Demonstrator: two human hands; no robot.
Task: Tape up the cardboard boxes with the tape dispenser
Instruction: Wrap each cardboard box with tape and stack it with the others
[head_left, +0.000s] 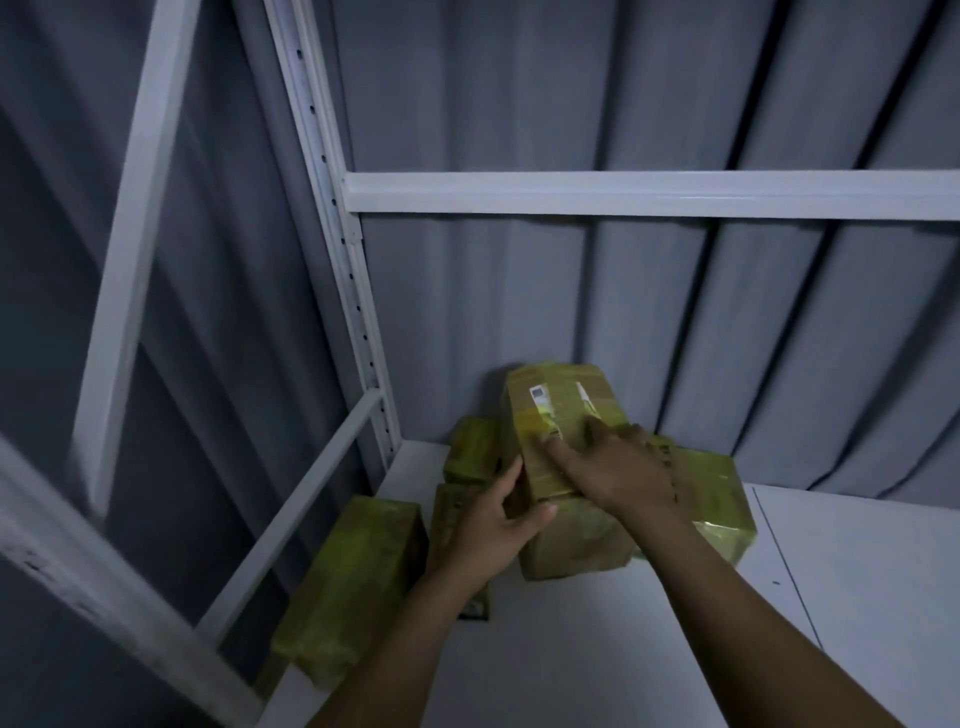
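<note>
Left hand (493, 525) grips the glossy cardboard box (566, 410); right hand (621, 470) presses it, fingers (563, 453) straight.

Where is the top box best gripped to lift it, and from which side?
Grip the top box by its long side faces, one hand from each side. It lies lengthwise atop other boxes, far end by the curtain, leaving the sides free. The left hand holds its left face; the right hand lies flat on top.

Dim, bluish cast; soft motion blur throughout; wide-angle bending at edges; faint shadows.
</note>
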